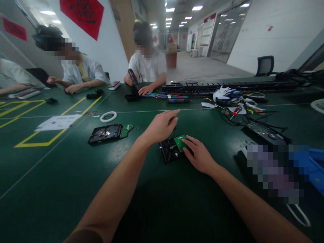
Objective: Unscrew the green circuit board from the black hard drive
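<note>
A black hard drive [169, 151] with a green circuit board [180, 142] lies on the dark green table in front of me. My left hand [160, 126] is closed around a small screwdriver [174, 117], its tip pointing down at the board. My right hand [198, 153] rests on the drive's right side, fingers pressed flat on the green board and holding it down.
A second hard drive [108, 132] with its board lies to the left, near a white tape ring [108, 116] and a paper sheet [58, 122]. Cables, gloves and tools [235, 101] crowd the right. Across the table a person holds an electric screwdriver [133, 77]; another sits at left.
</note>
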The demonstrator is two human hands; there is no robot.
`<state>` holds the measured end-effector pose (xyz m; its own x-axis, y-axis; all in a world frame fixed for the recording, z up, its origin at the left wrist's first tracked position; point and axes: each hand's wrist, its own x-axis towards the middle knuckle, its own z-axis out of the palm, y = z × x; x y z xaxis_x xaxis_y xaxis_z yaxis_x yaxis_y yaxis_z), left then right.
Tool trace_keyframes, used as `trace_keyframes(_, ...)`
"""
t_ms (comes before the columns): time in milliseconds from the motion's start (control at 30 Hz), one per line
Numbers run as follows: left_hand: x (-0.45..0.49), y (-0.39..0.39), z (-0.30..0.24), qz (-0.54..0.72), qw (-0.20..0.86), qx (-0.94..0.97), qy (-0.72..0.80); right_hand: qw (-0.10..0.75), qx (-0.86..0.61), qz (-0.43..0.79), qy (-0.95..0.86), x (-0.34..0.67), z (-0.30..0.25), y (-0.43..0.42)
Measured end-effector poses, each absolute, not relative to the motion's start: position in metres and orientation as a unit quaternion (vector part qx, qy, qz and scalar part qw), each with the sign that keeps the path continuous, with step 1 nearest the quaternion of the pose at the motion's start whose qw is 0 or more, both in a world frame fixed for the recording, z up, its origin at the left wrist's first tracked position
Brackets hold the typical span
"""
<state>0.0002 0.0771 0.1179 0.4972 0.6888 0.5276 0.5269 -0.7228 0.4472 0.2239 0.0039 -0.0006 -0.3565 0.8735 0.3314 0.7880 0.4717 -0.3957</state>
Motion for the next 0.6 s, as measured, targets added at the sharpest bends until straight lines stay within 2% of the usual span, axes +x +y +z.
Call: trace_keyframes(600,-0.0020,0.0787,0.1174,0.353,0.106,0.852,0.371,0.260,-0.508,0.089,-0.816,0.2253,-0.0031,0.0034)
